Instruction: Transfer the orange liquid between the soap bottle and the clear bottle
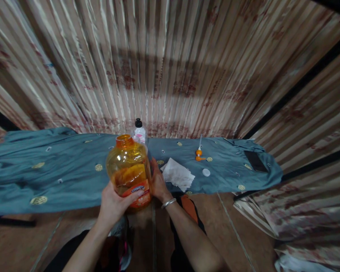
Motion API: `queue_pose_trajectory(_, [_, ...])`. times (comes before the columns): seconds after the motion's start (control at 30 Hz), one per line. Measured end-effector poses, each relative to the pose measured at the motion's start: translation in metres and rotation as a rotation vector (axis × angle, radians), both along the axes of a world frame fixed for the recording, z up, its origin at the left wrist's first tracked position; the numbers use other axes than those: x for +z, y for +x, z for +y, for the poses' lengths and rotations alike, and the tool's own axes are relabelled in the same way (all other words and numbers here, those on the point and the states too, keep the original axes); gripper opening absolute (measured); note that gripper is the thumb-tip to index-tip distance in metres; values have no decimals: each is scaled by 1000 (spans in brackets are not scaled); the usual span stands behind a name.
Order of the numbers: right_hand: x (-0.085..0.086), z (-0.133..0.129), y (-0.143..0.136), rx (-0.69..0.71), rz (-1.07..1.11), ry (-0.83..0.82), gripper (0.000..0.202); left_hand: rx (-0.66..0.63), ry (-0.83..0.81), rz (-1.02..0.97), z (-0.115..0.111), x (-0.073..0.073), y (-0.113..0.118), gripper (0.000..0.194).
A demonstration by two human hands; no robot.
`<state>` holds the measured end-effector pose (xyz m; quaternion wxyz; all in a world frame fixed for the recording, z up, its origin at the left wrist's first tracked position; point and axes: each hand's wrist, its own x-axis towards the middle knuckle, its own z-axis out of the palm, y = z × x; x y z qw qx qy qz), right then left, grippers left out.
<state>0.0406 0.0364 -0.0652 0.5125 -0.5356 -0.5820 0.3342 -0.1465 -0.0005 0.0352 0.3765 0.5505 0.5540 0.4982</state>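
A large, see-through orange bottle (pixel 129 155) with an uncapped neck and an orange label is held upright, slightly tilted, near the table's front edge. My left hand (pixel 116 200) grips its lower left side, the thumb lying across the label. On the bottle's right side is my right hand (pixel 159 183), with a silver bangle on the wrist; its fingers are partly hidden behind the bottle. Just right of that hand lies a crumpled white cloth or tissue (pixel 178 173). Farther right, an orange pump head (pixel 198 153) with its tube lies beside a white disc (pixel 206 172).
A white bottle (pixel 140 132) with a black cap stands behind the orange one, partly covered. A dark phone (pixel 255 161) lies at the right end of the narrow table, which has a teal patterned cloth (pixel 76 166). Pleated curtains (pixel 164 68) hang close behind and to the right.
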Motion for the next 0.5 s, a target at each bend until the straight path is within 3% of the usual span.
queue_pose_trajectory(0.07, [-3, -1, 4, -40, 47, -61, 114, -4, -1, 0, 1, -1, 1, 80])
queue_pose_trajectory(0.23, [-2, -12, 20, -150, 133, -78, 84, -21, 2, 10, 1, -4, 3, 77])
queue_pose_trajectory(0.5, [5, -13, 15, -123, 181, -114, 103, 27, 3, 15, 5, -12, -10, 85])
